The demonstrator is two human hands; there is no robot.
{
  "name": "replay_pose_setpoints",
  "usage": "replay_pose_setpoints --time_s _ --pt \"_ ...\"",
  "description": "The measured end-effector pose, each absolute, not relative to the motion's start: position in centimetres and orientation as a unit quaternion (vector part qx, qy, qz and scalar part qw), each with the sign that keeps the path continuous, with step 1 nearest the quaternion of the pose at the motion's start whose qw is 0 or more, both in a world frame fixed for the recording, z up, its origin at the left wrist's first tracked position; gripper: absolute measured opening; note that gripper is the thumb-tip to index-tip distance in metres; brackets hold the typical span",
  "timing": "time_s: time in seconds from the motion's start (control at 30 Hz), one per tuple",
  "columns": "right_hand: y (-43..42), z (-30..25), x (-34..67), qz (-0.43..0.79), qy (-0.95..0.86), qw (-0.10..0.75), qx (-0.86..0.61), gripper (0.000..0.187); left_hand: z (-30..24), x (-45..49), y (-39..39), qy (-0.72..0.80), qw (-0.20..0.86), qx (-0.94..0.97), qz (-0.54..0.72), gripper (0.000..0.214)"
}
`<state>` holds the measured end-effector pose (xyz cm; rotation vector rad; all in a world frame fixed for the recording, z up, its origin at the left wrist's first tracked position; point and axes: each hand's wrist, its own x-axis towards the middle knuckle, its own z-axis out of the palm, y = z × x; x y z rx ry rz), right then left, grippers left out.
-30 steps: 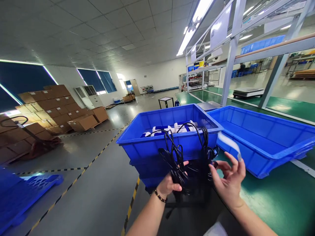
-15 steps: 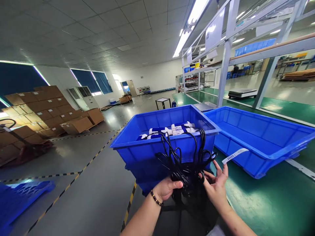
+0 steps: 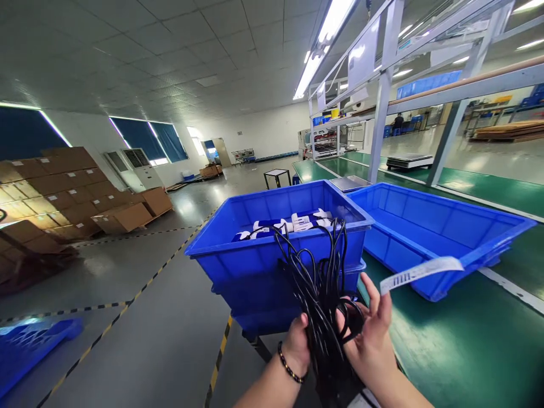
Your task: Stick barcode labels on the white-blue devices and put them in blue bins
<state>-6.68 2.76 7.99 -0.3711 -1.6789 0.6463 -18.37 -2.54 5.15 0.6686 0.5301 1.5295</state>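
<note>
A bundle of black cables [image 3: 323,294] is held upright between both hands at the bottom centre. My left hand [image 3: 297,347], with a bead bracelet at the wrist, is closed around the bundle's lower left side. My right hand [image 3: 369,339] wraps the bundle from the right, and a white barcode label strip [image 3: 419,270] sticks out rightward from its fingertips. Just behind the cables stands a blue bin [image 3: 238,258] with blue-and-white packed items [image 3: 289,224] inside.
A second blue bin [image 3: 429,235] lies on the green workbench [image 3: 467,345] at right, under a metal frame [image 3: 378,107] with lights. Stacked cardboard boxes [image 3: 63,192] sit on the grey floor at left. A blue pallet [image 3: 29,345] lies at the lower left.
The hands have come together and turned the cable bundle upright. The label strip has swung from above the right hand out to the right. The view shifted slightly left.
</note>
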Motion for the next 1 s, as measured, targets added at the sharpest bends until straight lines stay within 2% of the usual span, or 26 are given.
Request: replay_pose_setpoints --time_s 0.1,0.2,0.33,0.43,0.53,0.63,0.7,0.87,1.0 --pt "3.2 6.0 -6.3 0.298 -0.714 0.625 -0.100 0.083 5.9 -20.3 -3.0 0.230 0.691 0.290 0.621 0.065" --pt "4.9 3.2 -6.0 0.253 -0.703 0.649 -0.145 0.083 6.4 -21.3 -3.4 0.238 0.693 0.291 0.615 0.065" --pt "8.2 0.0 -7.3 0.187 -0.731 0.625 -0.200 0.089 6.5 -20.9 -3.0 0.239 0.681 0.296 0.626 0.064" --pt "9.5 -1.4 -8.7 0.181 -0.750 0.609 -0.183 0.085 6.6 -20.4 -2.6 0.241 0.680 0.301 0.623 0.064" --pt "9.5 -1.9 -8.9 0.185 -0.753 0.606 -0.179 0.078 6.8 -20.2 -2.6 0.256 0.647 0.302 0.651 0.060" --pt "9.0 -2.1 -8.3 0.181 -0.755 0.605 -0.178 0.081 7.0 -19.8 -3.0 0.268 0.624 0.296 0.672 0.056" --pt "8.8 -2.2 -8.2 0.170 -0.769 0.594 -0.164 0.082 7.2 -19.6 -3.3 0.260 0.640 0.292 0.662 0.055" --pt "9.4 -2.4 -9.6 0.149 -0.781 0.592 -0.136 0.067 7.5 -19.9 -3.9 0.239 0.689 0.317 0.607 0.063" --pt "8.5 -0.9 -8.4 0.188 -0.748 0.616 -0.163 0.068 7.5 -20.6 -4.0 0.243 0.698 0.330 0.587 0.068"
